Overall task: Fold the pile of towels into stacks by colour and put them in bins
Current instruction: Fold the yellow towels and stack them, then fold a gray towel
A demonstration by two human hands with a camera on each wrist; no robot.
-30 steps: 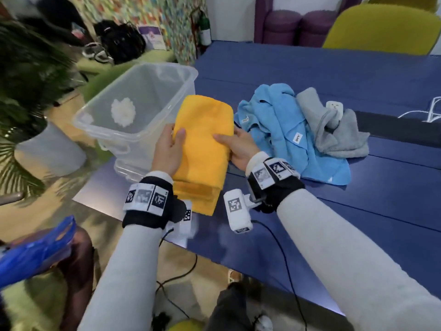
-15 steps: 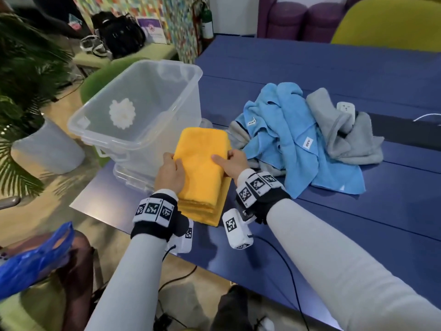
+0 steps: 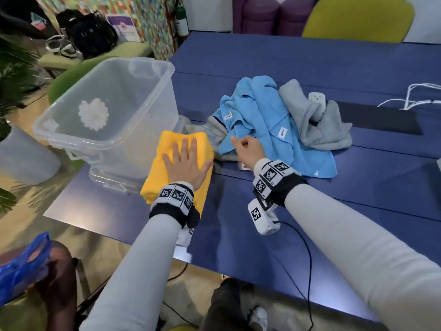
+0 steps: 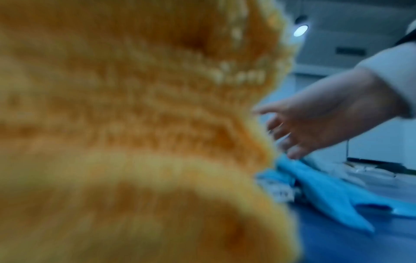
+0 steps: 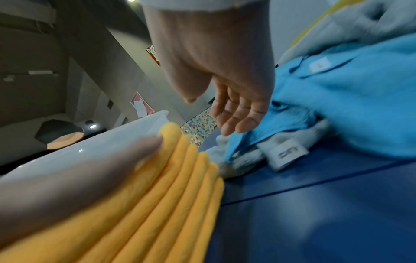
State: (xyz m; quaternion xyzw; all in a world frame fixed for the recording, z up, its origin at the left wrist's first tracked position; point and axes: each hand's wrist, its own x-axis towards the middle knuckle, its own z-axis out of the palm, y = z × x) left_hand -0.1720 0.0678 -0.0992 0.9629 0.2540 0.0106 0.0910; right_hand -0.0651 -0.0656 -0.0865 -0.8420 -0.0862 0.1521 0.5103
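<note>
Left of frame: clear plastic bin [image 3: 107, 108], tilted, on near-left corner of blue table [image 3: 310, 56]. Left of centre: stack of folded yellow towels [image 3: 167, 168] on table just beside bin; my left hand [image 3: 186, 163] lies flat on top, fingers straight and spread, pressing, gripping nothing. Centre: my right hand [image 3: 248, 151] above table, fingers loosely curled, holding nothing, at near edge of blue towels [image 3: 269, 125]. Right of centre: grey towels [image 3: 319, 123], unfolded, touching blue ones.
</note>
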